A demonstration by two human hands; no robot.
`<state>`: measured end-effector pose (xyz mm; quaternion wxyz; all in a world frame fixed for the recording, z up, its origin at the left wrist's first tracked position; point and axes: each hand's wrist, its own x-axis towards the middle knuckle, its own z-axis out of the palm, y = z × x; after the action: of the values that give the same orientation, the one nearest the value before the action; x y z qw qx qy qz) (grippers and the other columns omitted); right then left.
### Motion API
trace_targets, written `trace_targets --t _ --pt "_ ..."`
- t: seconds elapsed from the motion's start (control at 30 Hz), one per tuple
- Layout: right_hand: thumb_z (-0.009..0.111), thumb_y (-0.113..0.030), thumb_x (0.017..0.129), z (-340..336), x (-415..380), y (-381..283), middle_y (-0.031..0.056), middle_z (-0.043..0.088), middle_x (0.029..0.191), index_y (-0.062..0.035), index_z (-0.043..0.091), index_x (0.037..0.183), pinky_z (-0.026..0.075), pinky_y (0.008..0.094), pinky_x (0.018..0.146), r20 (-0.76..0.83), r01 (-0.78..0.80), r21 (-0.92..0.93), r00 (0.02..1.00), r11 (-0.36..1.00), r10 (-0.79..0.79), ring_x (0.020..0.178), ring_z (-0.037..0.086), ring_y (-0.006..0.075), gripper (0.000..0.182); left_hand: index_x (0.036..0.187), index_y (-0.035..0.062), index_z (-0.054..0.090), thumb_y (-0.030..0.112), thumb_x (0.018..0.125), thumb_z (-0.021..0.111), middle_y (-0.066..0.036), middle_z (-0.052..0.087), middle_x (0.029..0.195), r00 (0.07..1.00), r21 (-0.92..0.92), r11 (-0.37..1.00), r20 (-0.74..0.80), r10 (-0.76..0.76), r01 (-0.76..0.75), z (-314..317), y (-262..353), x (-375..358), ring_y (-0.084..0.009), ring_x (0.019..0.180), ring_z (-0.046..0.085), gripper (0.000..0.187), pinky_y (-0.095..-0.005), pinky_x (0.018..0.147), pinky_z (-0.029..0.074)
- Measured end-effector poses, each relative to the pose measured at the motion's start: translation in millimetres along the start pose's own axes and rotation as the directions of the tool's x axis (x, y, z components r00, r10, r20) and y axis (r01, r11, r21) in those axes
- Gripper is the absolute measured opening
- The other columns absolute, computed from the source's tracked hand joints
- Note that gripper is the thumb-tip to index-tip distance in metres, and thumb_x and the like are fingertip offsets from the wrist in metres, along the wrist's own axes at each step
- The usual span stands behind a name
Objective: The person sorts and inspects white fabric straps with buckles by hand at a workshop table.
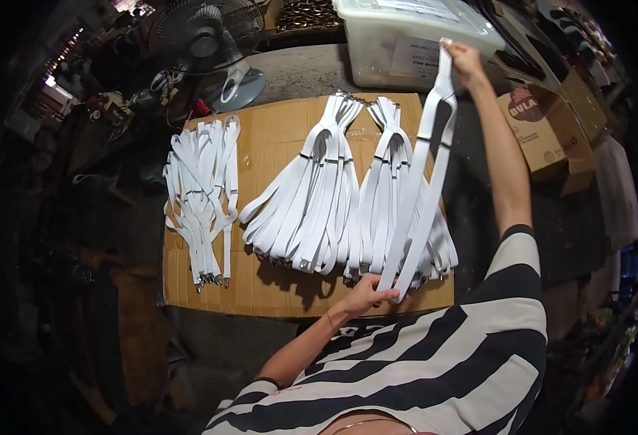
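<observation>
A pair of white suspenders (415, 156) is stretched at a slant, its two straps joining near the top and carrying dark adjuster sliders. My right hand (466, 64), raised at the upper right, is closed on its joined end. Down at the cardboard's front edge, my left hand (368, 296) is closed around the lower ends of both straps. Beneath and beside it lie two fanned piles of white suspenders, a middle pile (312, 196) and a right pile (384, 181), the latter partly covered by the held pair. A third, narrower pile (199, 188) lies at the left, with metal clips toward me.
The piles rest on a flat cardboard sheet (261, 297). Behind it stand a black fan (204, 43) and a translucent plastic bin (373, 54) with paper labels. An open cardboard box (544, 138) is at the right, beside my right arm.
</observation>
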<state>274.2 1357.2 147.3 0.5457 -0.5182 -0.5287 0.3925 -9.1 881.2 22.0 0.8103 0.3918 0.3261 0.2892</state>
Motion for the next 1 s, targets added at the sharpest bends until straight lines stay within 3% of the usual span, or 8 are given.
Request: trace_targets --t 0.03,0.1,0.3,0.43,0.57,0.83,0.93,1.0 --pt "0.073 -0.025 0.079 18.0 7.3 34.0 -0.0044 0.055 0.06 -0.0083 0.065 0.071 0.036 0.0236 0.043 -0.024 -0.002 0.076 1.0 0.997 0.004 0.049 0.047 0.0058 0.02 0.098 0.001 0.066 0.027 0.081 0.07 -0.003 0.065 0.085 0.994 0.043 0.995 -0.073 -0.087 0.09 -1.6 -2.6 1.4 -0.0065 0.074 0.056 0.031 -0.0206 0.062 0.041" --pt "0.072 -0.024 0.079 43.3 -8.2 59.6 -0.005 0.054 0.059 -0.0085 0.064 0.069 0.033 0.0223 0.042 -0.006 -0.065 -0.024 0.998 0.998 0.065 0.047 0.045 0.0054 0.02 0.093 0.0022 0.067 0.025 0.08 0.071 0.0 0.063 0.08 0.991 0.061 0.996 -0.119 -0.061 0.068 -1.4 -5.0 6.2 -0.0034 0.068 0.049 0.026 -0.0203 0.056 0.034" --pt "0.07 -0.022 0.082 80.3 3.6 140.1 -0.0042 0.05 0.055 -0.0068 0.061 0.066 0.036 0.0227 0.045 0.09 -0.17 -0.058 0.98 0.984 0.175 0.047 0.044 0.0054 0.024 0.103 -0.0031 0.061 0.015 0.083 0.068 -0.008 0.066 0.093 0.986 -0.23 0.969 -0.114 -0.124 0.095 -10.1 -26.9 23.9 -0.0132 0.084 0.061 0.028 -0.0249 0.077 0.047" --pt "0.067 -0.025 0.085 95.8 9.4 177.6 -0.0045 0.054 0.062 -0.0077 0.065 0.074 0.037 0.0223 0.051 0.194 -0.21 -0.195 0.949 0.958 0.248 0.054 0.046 0.0052 0.021 0.108 -0.0041 0.058 0.014 0.083 0.068 -0.009 0.064 0.102 0.983 -0.396 0.912 -0.095 -0.157 0.107 -3.8 -29.1 25.4 -0.0138 0.091 0.061 0.032 -0.0271 0.083 0.047" --pt "0.068 -0.024 0.083 111.9 -0.7 195.1 -0.0037 0.054 0.063 -0.0067 0.066 0.074 0.035 0.024 0.053 0.242 -0.232 -0.165 0.933 0.959 0.268 0.058 0.045 0.0054 0.019 0.111 -0.0017 0.06 0.013 0.086 0.065 -0.004 0.063 0.105 0.964 -0.237 0.942 -0.066 -0.259 0.237 -10.4 -27.7 29.4 -0.0097 0.098 0.056 0.03 -0.0212 0.09 0.042" --pt "0.071 -0.022 0.079 120.8 -7.9 224.6 -0.0026 0.059 0.069 -0.0027 0.07 0.082 0.038 0.0252 0.057 0.22 -0.159 -0.245 0.952 0.957 0.214 0.062 0.048 0.0066 0.02 0.123 -0.0031 0.05 0.012 0.086 0.064 -0.006 0.059 0.11 0.966 -0.433 0.869 0.016 -0.258 0.239 -20.8 -30.1 31.5 -0.0092 0.099 0.056 0.043 -0.0184 0.09 0.044" --pt "0.072 -0.019 0.079 122.4 -8.3 237.3 0.0005 0.063 0.073 0.0007 0.069 0.084 0.041 0.0253 0.058 0.244 -0.171 -0.13 0.949 0.977 0.198 0.063 0.052 0.0074 0.021 0.125 -0.0041 0.047 0.011 0.085 0.065 -0.004 0.058 0.111 0.959 -0.536 0.805 0.032 -0.282 0.254 -23.0 -32.9 28.5 -0.0081 0.099 0.055 0.047 -0.0178 0.087 0.044" --pt "0.073 -0.021 0.077 122.2 -4.2 249.7 0.0026 0.063 0.072 0.0011 0.069 0.083 0.042 0.0274 0.059 0.241 -0.159 -0.18 0.95 0.971 0.2 0.064 0.054 0.0095 0.024 0.126 -0.0043 0.046 0.012 0.086 0.064 -0.004 0.059 0.108 0.922 -0.512 0.786 0.031 -0.386 0.347 -31.0 -50.0 23.4 -0.007 0.096 0.055 0.047 -0.0176 0.084 0.044"
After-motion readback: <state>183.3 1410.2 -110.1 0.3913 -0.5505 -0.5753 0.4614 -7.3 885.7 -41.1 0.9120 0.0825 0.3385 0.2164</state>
